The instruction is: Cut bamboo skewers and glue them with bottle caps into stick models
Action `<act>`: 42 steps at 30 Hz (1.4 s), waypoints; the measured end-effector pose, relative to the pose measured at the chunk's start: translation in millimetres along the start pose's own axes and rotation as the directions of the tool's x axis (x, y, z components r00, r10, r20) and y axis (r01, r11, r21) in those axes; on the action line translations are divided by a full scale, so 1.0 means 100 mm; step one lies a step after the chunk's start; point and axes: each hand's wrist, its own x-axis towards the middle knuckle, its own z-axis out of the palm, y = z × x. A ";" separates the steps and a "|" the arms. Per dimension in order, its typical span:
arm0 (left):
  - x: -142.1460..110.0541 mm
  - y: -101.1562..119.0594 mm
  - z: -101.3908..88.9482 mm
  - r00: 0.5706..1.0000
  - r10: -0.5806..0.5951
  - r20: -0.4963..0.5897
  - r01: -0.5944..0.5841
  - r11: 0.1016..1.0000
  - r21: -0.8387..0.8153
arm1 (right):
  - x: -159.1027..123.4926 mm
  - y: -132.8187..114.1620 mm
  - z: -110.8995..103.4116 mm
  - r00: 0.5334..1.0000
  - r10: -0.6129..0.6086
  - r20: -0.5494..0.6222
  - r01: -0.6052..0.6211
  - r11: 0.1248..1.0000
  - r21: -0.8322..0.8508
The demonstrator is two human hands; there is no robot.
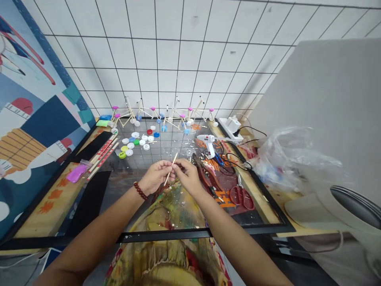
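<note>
A short wooden stick (167,179) slants between my two hands above the middle of the glass-topped table. My left hand (156,175) has its fingers and thumb closed around the stick. From the other side, my right hand (188,174) pinches the same stick with thumb and fingertips. Small light chips (168,206) are scattered on the glass below and around the hands. Right of my right hand lie dark red-handled pliers (210,174), with red-handled scissors (241,195) farther right.
Bottle caps (136,142) lie beyond my hands. Stick models with pink and blue parts (178,115) line the tiled wall. A white glue gun (209,143) sits near a power strip (230,129). At left are wrapped sticks (102,153) and a pink packet (77,171); a plastic bag (285,159) is right.
</note>
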 end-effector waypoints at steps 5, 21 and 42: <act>-0.08 -0.03 -0.02 0.988 -0.146 0.048 0.151 0.981 -0.119 | 0.02 0.08 0.04 0.968 0.249 -0.013 -0.235 0.929 0.285; -0.15 -0.05 -0.04 0.964 -0.217 0.154 0.195 0.970 0.147 | 0.10 0.04 -0.05 0.938 0.318 -0.136 -0.250 0.895 0.369; -0.01 0.08 -0.20 0.983 0.158 -0.099 -0.174 0.967 -0.185 | -0.22 -0.18 -0.95 0.822 0.570 -0.020 -0.228 0.296 -0.928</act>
